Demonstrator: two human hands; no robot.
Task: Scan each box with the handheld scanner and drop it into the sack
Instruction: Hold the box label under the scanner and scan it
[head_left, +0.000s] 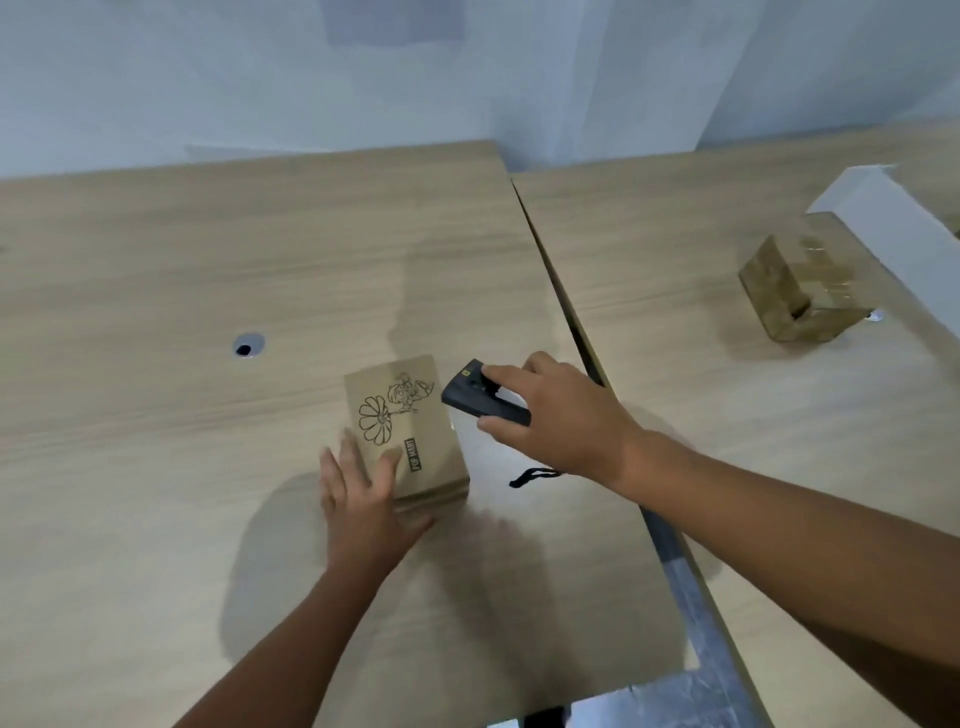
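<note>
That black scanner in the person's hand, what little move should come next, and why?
Probably tip the black handheld scanner, gripped by the right hand, down toward the brown cardboard box with the flower drawing. The left hand rests open on the box, and no barcode shows on its top.

A plain packing or office workroom: two light wood-grain benches (208, 260) pushed side by side against a bare pale wall (208, 78), one with a round cable hole (248, 345), a taped cardboard box (800, 280) waiting beside a white carton (883, 218) on the other
</note>
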